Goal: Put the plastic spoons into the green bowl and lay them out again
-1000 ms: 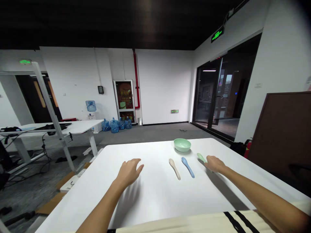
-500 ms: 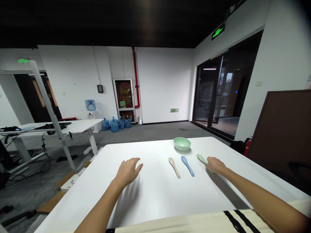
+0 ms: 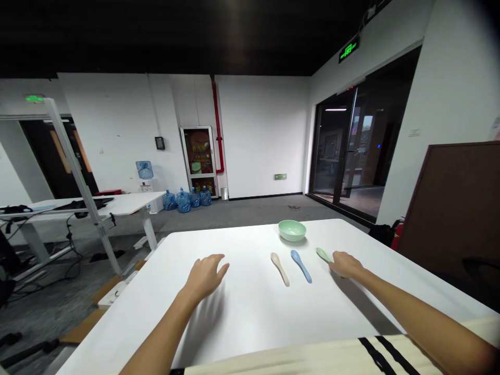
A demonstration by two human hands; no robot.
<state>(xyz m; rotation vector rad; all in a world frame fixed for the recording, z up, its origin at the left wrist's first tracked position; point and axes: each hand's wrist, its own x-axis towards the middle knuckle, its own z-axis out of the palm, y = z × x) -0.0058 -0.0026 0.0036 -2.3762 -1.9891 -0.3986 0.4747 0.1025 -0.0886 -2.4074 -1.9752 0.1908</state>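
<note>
On the white table (image 3: 242, 325) three plastic spoons lie side by side, below a pale green bowl (image 3: 292, 230) near the far edge. The beige spoon (image 3: 280, 269) and blue spoon (image 3: 300, 265) touch nothing. My right hand (image 3: 346, 264) sits closed over the handle of the green spoon (image 3: 322, 254), hiding it, while the spoon's bowl shows beyond my fingers. Left of the spoons, my left hand (image 3: 205, 276) hovers low over the tabletop with its fingers spread, holding nothing. The beige spoon is the nearest thing to it.
A cream garment with black stripes (image 3: 375, 354) lines the table's near edge. A second white desk (image 3: 97, 204) with cables stands to the left. Blue water bottles (image 3: 183, 200) sit by the far wall. A brown board (image 3: 453, 208) and a red fire extinguisher (image 3: 397, 236) stand right.
The whole scene sits slightly higher in the picture as my head shifts. My hands, the spoons and the bowl keep the same places relative to one another.
</note>
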